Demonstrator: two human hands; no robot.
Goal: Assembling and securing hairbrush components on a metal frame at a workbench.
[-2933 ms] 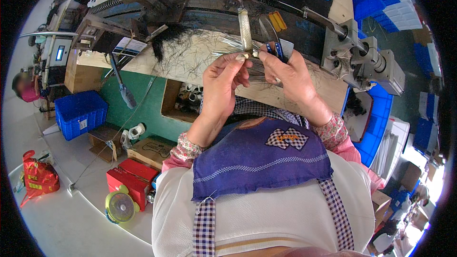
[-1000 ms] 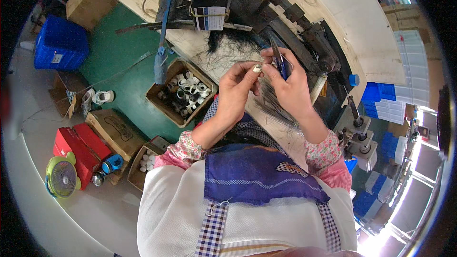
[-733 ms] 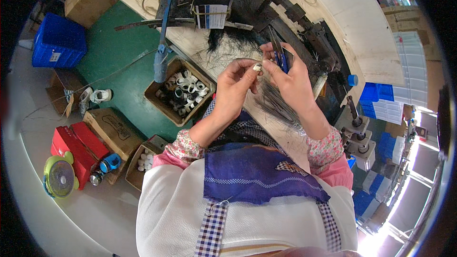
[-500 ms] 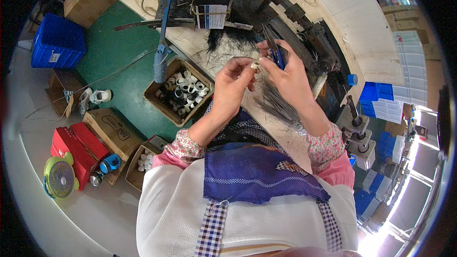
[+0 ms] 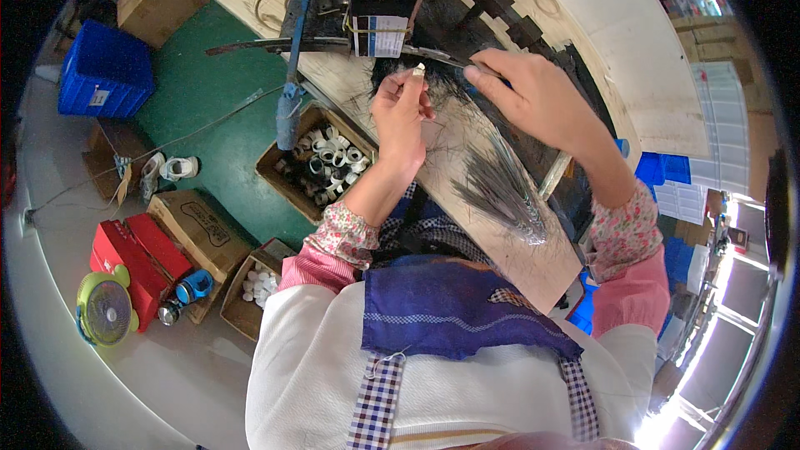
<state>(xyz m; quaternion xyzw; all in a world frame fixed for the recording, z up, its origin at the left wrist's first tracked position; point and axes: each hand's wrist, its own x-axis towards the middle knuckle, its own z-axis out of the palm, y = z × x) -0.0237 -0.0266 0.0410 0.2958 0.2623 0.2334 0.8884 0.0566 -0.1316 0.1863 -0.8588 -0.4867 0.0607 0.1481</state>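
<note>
Dark bristle strands (image 5: 500,179) lie fanned across the wooden bench (image 5: 533,258), trailing below both hands. Since a moment ago the hands have parted: the left hand (image 5: 402,112) now pinches a small pale ferrule-like piece (image 5: 418,70) at its fingertips, while the right hand (image 5: 533,96) has swung rightward, fingers closed on a thin dark tool. Leftward stand a blue crate (image 5: 104,71), a red box (image 5: 133,258) and a cardboard box of white rolls (image 5: 321,162); a white-and-blue label (image 5: 379,35) hangs on the machine.
</note>
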